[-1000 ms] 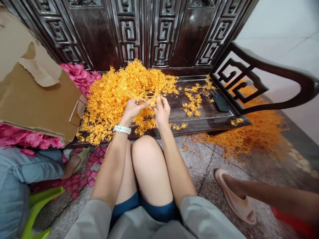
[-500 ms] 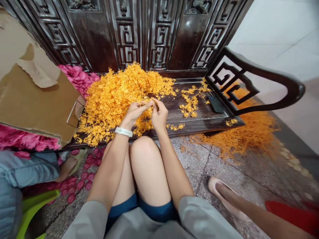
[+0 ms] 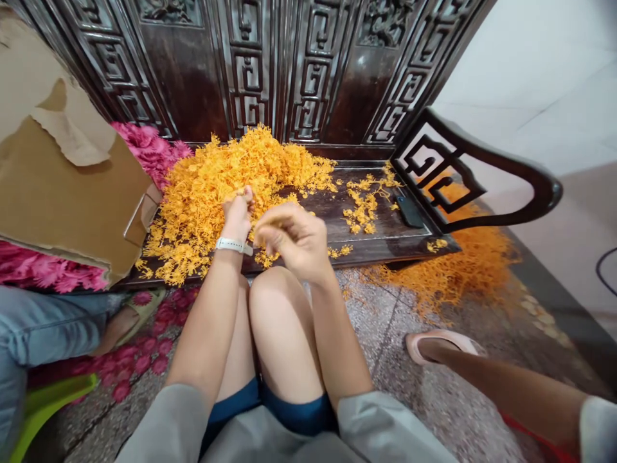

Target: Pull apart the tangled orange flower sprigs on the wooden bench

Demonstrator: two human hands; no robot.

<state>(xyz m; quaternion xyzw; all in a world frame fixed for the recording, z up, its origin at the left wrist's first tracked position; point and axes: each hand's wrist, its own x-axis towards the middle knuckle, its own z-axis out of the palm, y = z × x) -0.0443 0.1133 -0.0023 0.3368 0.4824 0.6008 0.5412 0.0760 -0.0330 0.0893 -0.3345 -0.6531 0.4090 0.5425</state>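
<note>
Parting over the dark wooden bench seat point(image 3: 337, 207), the hands, close together at the fingertips half a second earlier, now lie apart, so that no piece is shared between them. The left hand point(image 3: 237, 213), its wrist bearing a white watch band point(image 3: 234, 245), has shifted leftward to the front of the heap of yellow-orange artificial flowers point(image 3: 207, 186); its fingers are curled in, and whether they grip a sprig cannot be told against the like-coloured blossoms. The right hand point(image 3: 299, 239) has drawn back above the front edge, fingers bent loosely toward the thumb; no piece shows clearly in it, though its inner side is partly hidden. The heap covers the left and middle of the seat, from back edge to front; loose yellow sprigs point(image 3: 364, 212) lie toward the right end, beside a dark phone point(image 3: 409, 211). The cardboard box point(image 3: 72, 199) is cut off at left and partly hides the pink flowers point(image 3: 149, 145). Blurred at right are the orange strands point(image 3: 448, 270) on the floor; a red object point(image 3: 535, 437), mostly behind a co-worker's leg point(image 3: 511, 379), cannot be identified.
</note>
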